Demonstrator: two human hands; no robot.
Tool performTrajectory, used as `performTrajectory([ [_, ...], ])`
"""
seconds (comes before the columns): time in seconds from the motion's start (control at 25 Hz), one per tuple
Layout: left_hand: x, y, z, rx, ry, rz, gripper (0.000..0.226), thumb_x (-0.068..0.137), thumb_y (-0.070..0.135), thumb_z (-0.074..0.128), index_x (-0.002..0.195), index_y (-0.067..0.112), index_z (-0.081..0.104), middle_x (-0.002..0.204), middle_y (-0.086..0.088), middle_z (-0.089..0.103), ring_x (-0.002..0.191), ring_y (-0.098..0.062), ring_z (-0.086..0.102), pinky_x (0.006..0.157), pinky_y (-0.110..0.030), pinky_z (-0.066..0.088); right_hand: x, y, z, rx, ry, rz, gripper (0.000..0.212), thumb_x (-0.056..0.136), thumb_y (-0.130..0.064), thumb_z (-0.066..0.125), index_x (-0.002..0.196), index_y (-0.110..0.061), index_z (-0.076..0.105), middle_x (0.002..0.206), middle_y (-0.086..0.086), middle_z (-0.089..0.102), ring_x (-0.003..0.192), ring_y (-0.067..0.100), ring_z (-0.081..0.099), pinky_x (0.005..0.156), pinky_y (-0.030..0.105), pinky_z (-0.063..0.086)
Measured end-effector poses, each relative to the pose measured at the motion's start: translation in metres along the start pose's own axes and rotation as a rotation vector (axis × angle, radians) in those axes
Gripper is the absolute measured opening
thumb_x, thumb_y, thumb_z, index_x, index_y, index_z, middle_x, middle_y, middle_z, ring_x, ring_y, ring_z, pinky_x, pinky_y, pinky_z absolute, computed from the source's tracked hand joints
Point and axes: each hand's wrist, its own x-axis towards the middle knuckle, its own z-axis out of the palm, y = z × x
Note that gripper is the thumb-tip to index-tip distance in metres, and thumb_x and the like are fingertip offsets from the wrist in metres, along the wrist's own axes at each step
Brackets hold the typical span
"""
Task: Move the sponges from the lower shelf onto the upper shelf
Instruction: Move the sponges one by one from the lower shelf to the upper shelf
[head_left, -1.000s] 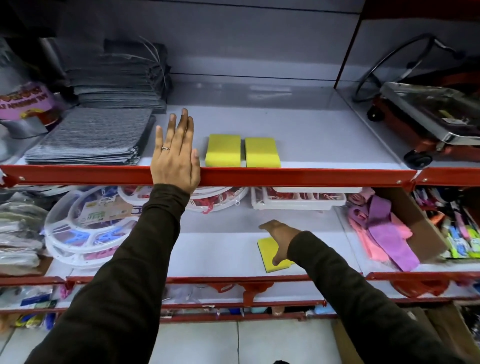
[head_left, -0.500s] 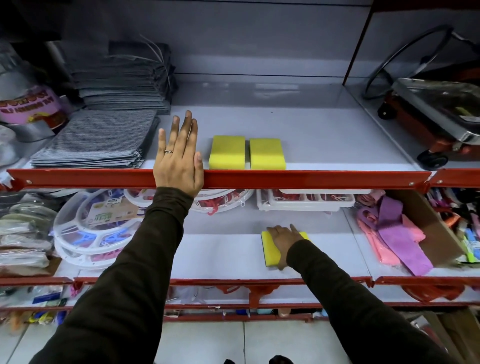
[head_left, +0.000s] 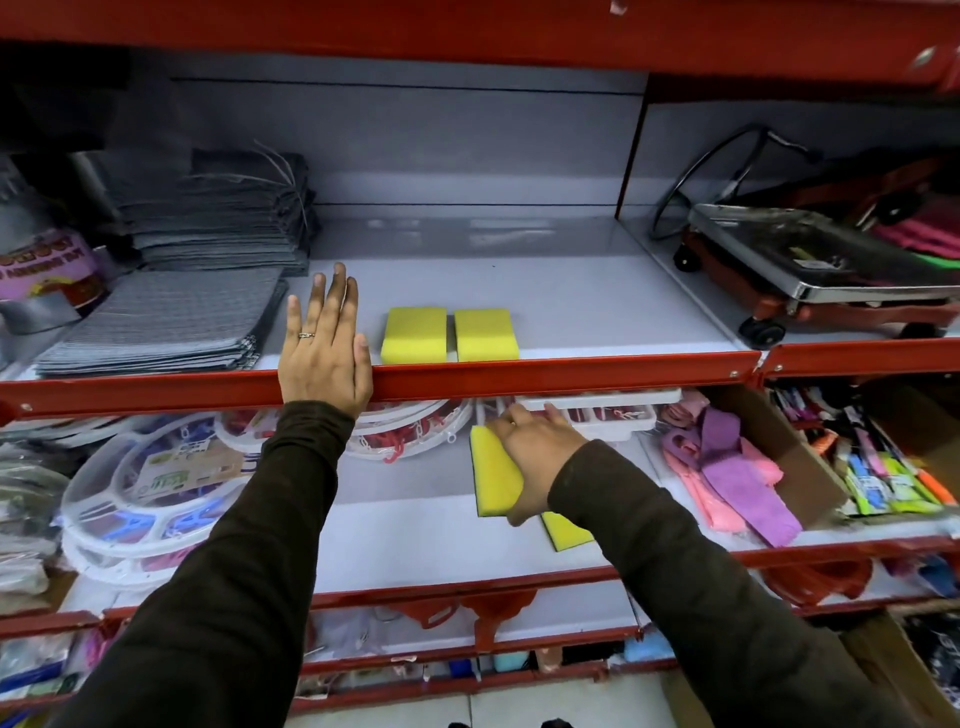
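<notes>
- Right hand (head_left: 540, 457) grip closed around a yellow sponge (head_left: 496, 475), lifted off the lower shelf (head_left: 415, 540), probably bound for 12 o'clock.
- Left hand (head_left: 324, 348) lies flat and empty on the upper shelf (head_left: 597, 306), likely bracing.
- Another sponge (head_left: 563, 530) remains below.

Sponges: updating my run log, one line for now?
right hand: holding yellow foam sponge | left hand: flat on red-edged upper shelf
</notes>
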Motion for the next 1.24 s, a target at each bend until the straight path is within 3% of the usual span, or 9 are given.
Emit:
performTrajectory([
  [0.16, 0.001, 0.001, -0.001, -0.015, -0.012, -0.005, 0.062, 0.099, 0.029, 0.020, 0.155, 0.003, 0.025, 0.165, -0.013, 0.021, 0.154, -0.028, 0.015, 0.126, -0.046, 0.005, -0.035, 0.003, -0.062, 0.053, 0.075, 0.030, 0.114, 0.055, -0.051, 0.085, 0.148, -0.017, 0.028, 0.141, 0.009, 0.041, 0.127, 0.030, 0.046, 0.111, 0.042, 0.032],
  [0.36, 0.001, 0.000, -0.002, -0.017, -0.007, 0.005, 0.062, 0.099, 0.029, 0.020, 0.154, 0.002, 0.028, 0.164, -0.014, 0.023, 0.153, -0.029, 0.018, 0.126, -0.044, 0.003, -0.011, 0.042, -0.114, 0.004, 0.210, 0.131, 0.119, 0.048, -0.053, 0.086, 0.147, -0.019, 0.029, 0.135, 0.009, 0.045, 0.123, 0.031, 0.050, 0.109, 0.046, 0.035],
  [0.6, 0.001, -0.001, 0.000, -0.015, 0.005, 0.011, 0.061, 0.098, 0.027, 0.023, 0.153, 0.002, 0.031, 0.163, -0.013, 0.027, 0.152, -0.029, 0.021, 0.127, -0.043, 0.004, 0.053, 0.093, -0.135, -0.022, 0.045, 0.230, 0.125, 0.057, -0.040, 0.089, 0.154, -0.015, 0.015, 0.155, 0.013, 0.029, 0.139, 0.032, 0.037, 0.112, 0.039, 0.038],
  [0.8, 0.001, -0.002, -0.001, -0.009, 0.008, 0.013, 0.061, 0.098, 0.028, 0.024, 0.152, 0.002, 0.033, 0.162, -0.013, 0.028, 0.152, -0.030, 0.022, 0.126, -0.045, 0.006, 0.081, 0.096, -0.129, -0.041, -0.108, 0.163, 0.110, 0.065, -0.035, 0.085, 0.152, -0.026, 0.018, 0.156, 0.004, 0.034, 0.137, 0.029, 0.042, 0.110, 0.038, 0.040],
  [0.92, 0.001, -0.001, -0.001, -0.005, 0.011, 0.015, 0.061, 0.097, 0.027, 0.025, 0.152, 0.002, 0.033, 0.162, -0.013, 0.028, 0.152, -0.030, 0.022, 0.127, -0.043, 0.004, 0.079, 0.099, -0.129, -0.002, -0.107, 0.159, 0.108, 0.064, -0.032, 0.084, 0.151, -0.028, 0.021, 0.157, 0.003, 0.034, 0.138, 0.027, 0.041, 0.110, 0.038, 0.041],
  [1.04, 0.002, -0.001, -0.001, -0.010, 0.015, 0.014, 0.060, 0.098, 0.027, 0.024, 0.152, 0.002, 0.033, 0.162, -0.013, 0.029, 0.152, -0.030, 0.022, 0.127, -0.043, 0.003, 0.062, 0.097, -0.129, 0.065, 0.048, 0.115, 0.096, 0.065, -0.036, 0.085, 0.146, -0.024, 0.035, 0.150, 0.007, 0.042, 0.134, 0.029, 0.045, 0.108, 0.038, 0.041],
  [1.24, 0.000, 0.002, -0.002, -0.007, 0.017, 0.010, 0.060, 0.098, 0.027, 0.022, 0.152, 0.002, 0.033, 0.162, -0.013, 0.029, 0.152, -0.030, 0.022, 0.127, -0.042, 0.001, 0.004, 0.085, -0.125, 0.250, 0.310, -0.001, 0.048, 0.068, -0.029, 0.079, 0.112, -0.031, 0.059, 0.118, -0.003, 0.062, 0.100, 0.022, 0.064, 0.085, 0.038, 0.054],
])
